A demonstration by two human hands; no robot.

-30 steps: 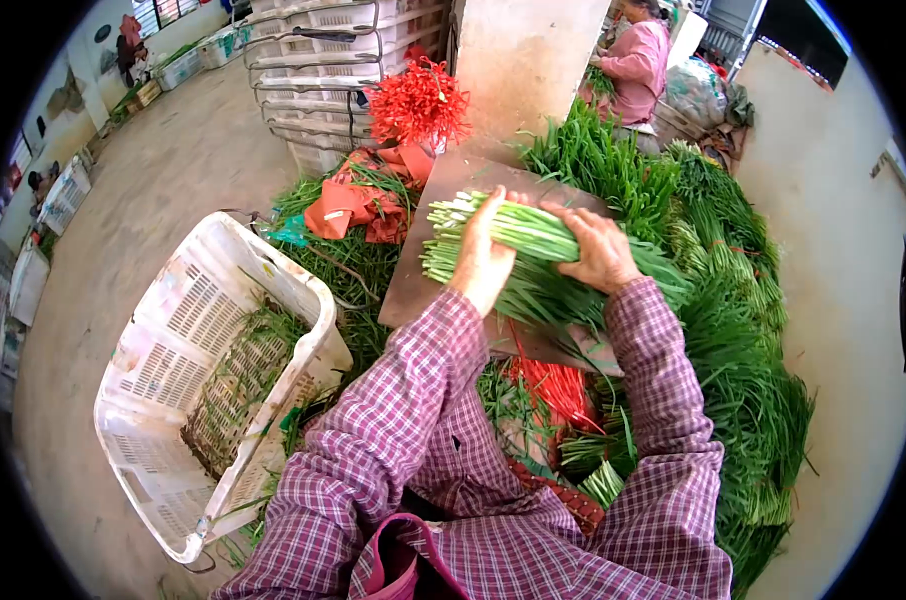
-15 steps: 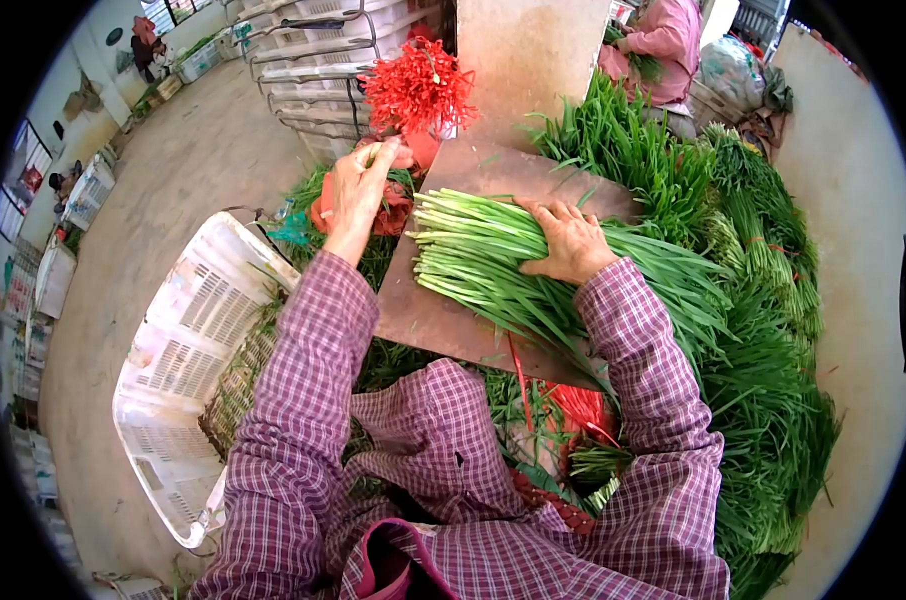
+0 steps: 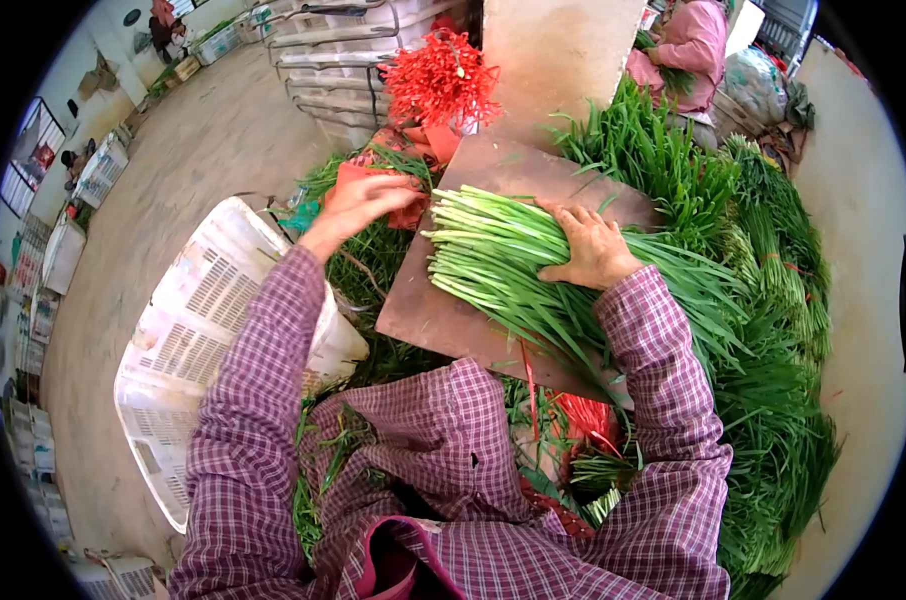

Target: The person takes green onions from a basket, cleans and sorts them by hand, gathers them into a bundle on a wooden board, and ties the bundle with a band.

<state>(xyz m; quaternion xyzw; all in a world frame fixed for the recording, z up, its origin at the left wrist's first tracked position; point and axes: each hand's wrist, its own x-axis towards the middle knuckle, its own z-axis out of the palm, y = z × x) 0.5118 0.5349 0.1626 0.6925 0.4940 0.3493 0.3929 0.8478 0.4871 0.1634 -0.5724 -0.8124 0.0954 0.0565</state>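
A bundle of long green stalks with pale cut ends (image 3: 503,240) lies across a brown board (image 3: 423,310). My right hand (image 3: 590,245) rests on top of the bundle, its fingers spread over the leaves. Left of the board, my left hand (image 3: 365,205) is beside the bundle's pale ends, in front of orange-red cloth (image 3: 398,205). Its fingers point right and are close together; whether anything thin is between them is too small to tell. A cluster of red ties (image 3: 441,80) stands just above the board.
A white plastic crate (image 3: 198,310) is at the left. Heaped green bundles (image 3: 763,400) run along the right. More red strips (image 3: 588,420) lie below the board. Stacked crates (image 3: 338,60) stand behind, and a person in pink (image 3: 688,50) sits at the back right.
My left hand left the bundle, rose toward the red ties, then came down to the orange-red cloth. My right hand stays on the bundle, which now lies flat and spread. The view has shifted.
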